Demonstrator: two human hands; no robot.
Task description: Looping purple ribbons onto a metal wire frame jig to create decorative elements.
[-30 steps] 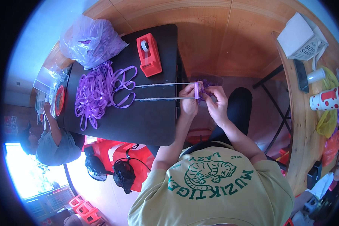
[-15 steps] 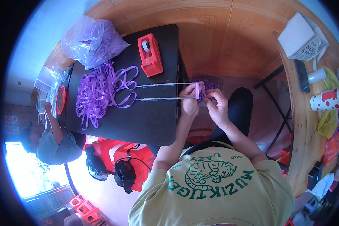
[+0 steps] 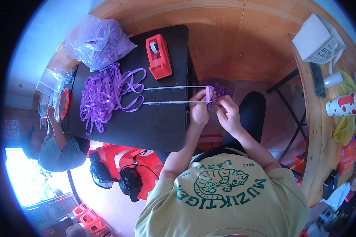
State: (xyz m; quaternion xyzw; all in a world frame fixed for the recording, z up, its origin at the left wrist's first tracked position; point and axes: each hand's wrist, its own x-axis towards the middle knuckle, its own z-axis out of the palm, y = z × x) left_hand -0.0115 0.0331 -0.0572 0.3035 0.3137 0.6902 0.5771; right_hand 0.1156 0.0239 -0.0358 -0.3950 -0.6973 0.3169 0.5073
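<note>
Two thin metal rods (image 3: 174, 87) reach out past the right edge of the black table (image 3: 162, 126). Across their ends runs a band of purple ribbon (image 3: 208, 94). My left hand (image 3: 199, 111) is closed at the rod ends, its fingers pressed on the ribbon there. Just right of it, my right hand (image 3: 228, 112) pinches at the same ribbon; its fingertips partly hide the ribbon's end. On the table, a loose heap of purple ribbon (image 3: 101, 94) trails loops toward the rods.
A red tape dispenser (image 3: 159, 57) and a stuffed plastic bag (image 3: 101, 43) sit at the table's far side. Below my hands is a clear bin (image 3: 230, 85) of purple pieces. A wooden table (image 3: 318, 158) stands right; another person (image 3: 61, 152) sits at left.
My right hand has shifted very slightly beside the rod ends, baring more of the purple pieces below. My left hand keeps its place on the ribbon.
</note>
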